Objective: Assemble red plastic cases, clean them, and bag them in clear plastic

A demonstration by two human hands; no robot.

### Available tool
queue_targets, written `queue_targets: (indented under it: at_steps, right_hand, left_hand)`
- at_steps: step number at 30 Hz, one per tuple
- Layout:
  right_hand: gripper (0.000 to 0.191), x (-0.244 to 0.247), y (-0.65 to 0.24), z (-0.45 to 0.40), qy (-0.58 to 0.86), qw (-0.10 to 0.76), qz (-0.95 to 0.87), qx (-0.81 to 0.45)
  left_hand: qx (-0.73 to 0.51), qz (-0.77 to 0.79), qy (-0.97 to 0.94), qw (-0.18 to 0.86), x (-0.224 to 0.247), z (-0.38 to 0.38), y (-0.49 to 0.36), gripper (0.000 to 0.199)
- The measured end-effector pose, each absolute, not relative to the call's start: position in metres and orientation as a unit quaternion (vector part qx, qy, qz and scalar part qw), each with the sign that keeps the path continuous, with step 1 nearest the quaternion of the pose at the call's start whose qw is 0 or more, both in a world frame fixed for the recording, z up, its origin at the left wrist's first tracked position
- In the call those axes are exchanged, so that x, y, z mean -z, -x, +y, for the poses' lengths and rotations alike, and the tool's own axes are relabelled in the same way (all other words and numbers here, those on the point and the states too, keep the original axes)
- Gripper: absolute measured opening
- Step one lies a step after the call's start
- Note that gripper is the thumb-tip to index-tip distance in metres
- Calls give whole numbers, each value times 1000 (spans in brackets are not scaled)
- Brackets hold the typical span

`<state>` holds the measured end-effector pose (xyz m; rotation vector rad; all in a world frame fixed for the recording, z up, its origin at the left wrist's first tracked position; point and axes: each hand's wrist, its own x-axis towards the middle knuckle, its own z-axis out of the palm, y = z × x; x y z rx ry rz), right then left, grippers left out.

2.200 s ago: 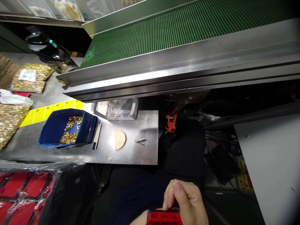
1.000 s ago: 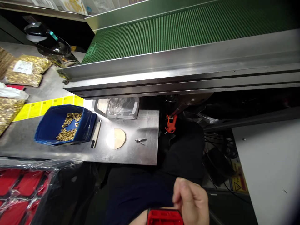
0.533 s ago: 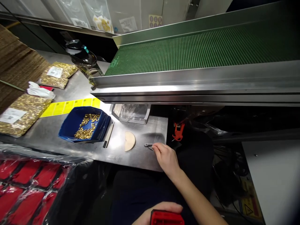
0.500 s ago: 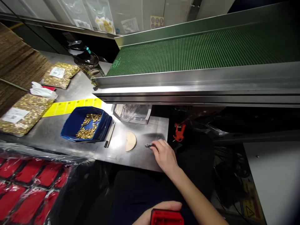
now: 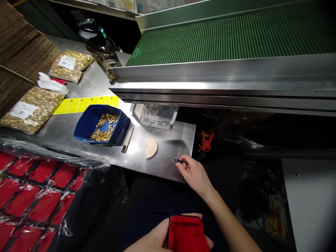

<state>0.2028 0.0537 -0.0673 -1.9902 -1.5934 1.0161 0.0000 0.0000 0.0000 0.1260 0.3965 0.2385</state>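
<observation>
My left hand (image 5: 160, 233) is wrapped round a red and black plastic case (image 5: 187, 233) at the bottom of the view, its red inside facing up. My right hand (image 5: 193, 171) pinches a small dark metal piece (image 5: 179, 161) by the front right corner of the metal table (image 5: 165, 164). A pale half-round disc (image 5: 151, 147) lies flat to the left of that hand. Further left are a slim pen-like tool (image 5: 128, 139) and a blue bin (image 5: 81, 127) holding small gold-coloured parts (image 5: 105, 128).
A green conveyor (image 5: 223, 40) with a metal side rail crosses above the table. A grey tray (image 5: 154, 117) sits under it. Bags of gold parts (image 5: 39, 105), a bottle (image 5: 97, 42) and yellow labels (image 5: 84, 104) stand left. Red cases (image 5: 23, 199) fill a lined box, lower left.
My left hand has risen with the red case, so more of it shows. My right hand has moved right, towards the table's corner, with the small dark piece. The camera view has shifted.
</observation>
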Motion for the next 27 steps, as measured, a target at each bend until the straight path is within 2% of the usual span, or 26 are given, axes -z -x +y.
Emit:
queue_targets:
  at_steps: [4, 8, 11, 16, 24, 27]
  right_hand:
    - [30, 20, -222, 21, 694, 294, -460, -470]
    - [21, -31, -230, -18, 670, 256, -479, -505]
    - [9, -50, -223, -33, 667, 232, -538, -460]
    - [9, -46, -206, -38, 645, 252, -616, -376]
    - [1, -33, -191, -56, 657, 241, -627, -343]
    - [2, -34, -191, -58, 654, 239, -639, -327]
  left_hand:
    - [-108, 218, -46, 969, 6, -1, 0, 94]
    - [-80, 221, -76, 969, 6, 4, -6, 85]
    - [-70, 208, -84, 972, -3, 13, -16, 74]
    - [-59, 217, -98, 969, -15, 22, -27, 60]
    - [-64, 234, -92, 966, -21, 17, -31, 52]
    - [-65, 240, -86, 965, -20, 15, -31, 43]
